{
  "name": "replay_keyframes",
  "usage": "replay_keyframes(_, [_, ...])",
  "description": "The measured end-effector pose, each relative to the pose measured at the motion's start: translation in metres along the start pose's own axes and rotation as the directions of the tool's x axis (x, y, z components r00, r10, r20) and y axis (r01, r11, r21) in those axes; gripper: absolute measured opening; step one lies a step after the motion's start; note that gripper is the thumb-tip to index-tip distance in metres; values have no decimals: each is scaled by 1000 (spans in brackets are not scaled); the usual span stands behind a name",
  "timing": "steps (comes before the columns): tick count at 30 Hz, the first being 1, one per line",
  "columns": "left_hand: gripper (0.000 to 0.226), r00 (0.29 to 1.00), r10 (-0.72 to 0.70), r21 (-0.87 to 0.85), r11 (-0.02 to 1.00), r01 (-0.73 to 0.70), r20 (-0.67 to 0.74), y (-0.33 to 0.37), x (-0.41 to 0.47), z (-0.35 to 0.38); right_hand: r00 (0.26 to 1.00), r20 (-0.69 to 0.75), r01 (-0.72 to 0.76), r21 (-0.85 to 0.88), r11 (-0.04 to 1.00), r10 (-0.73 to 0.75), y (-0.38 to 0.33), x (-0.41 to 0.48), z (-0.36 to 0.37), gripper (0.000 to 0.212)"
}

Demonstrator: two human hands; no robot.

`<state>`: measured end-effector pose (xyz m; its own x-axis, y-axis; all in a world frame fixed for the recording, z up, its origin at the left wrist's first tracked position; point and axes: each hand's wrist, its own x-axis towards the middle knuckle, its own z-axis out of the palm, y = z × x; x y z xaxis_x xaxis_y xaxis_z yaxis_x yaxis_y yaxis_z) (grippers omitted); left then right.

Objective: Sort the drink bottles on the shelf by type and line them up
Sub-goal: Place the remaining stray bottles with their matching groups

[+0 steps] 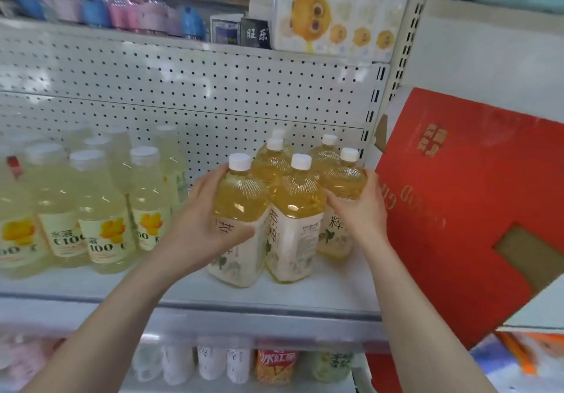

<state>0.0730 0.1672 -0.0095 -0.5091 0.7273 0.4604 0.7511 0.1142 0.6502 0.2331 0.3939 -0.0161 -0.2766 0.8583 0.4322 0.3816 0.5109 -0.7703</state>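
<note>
Several amber tea bottles with white caps and white labels stand grouped at the right of the white shelf [329,286]. My left hand [198,222] wraps the front left tea bottle [241,197]. My right hand [363,209] grips the right tea bottle [345,179] from its right side. A third front tea bottle [297,209] stands between them, touching both. Several pale yellow drink bottles [100,209] with orange flower labels fill the shelf's left part.
A red gift box [476,209] leans just right of the shelf post. The pegboard back wall [213,87] rises behind the bottles. Tissue packs [335,11] and small goods sit on the shelf above. More bottles [274,365] stand on the shelf below.
</note>
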Motion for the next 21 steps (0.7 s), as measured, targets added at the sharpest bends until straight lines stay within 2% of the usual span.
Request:
replay_keyframes(6, [101,1000,6,4,1000,-6,-18,-3,-4,-6,997,76,12,-69,998,-7,5,-3,-22,76])
replay_keyframes(10, [101,998,19,66,998,-14,-68,2,-5,2,987,159,13,-103,995,3,-3,-10,-33,70])
replay_keyframes(15, [103,999,22,65,998,-20,-39,11,-5,13,993,110,-23,-120,992,37,-8,-9,-33,69])
replay_keyframes(21, [104,997,71,109,992,-69,-19,13,-5,18,989,138,-35,-166,985,58,-9,-9,-46,66])
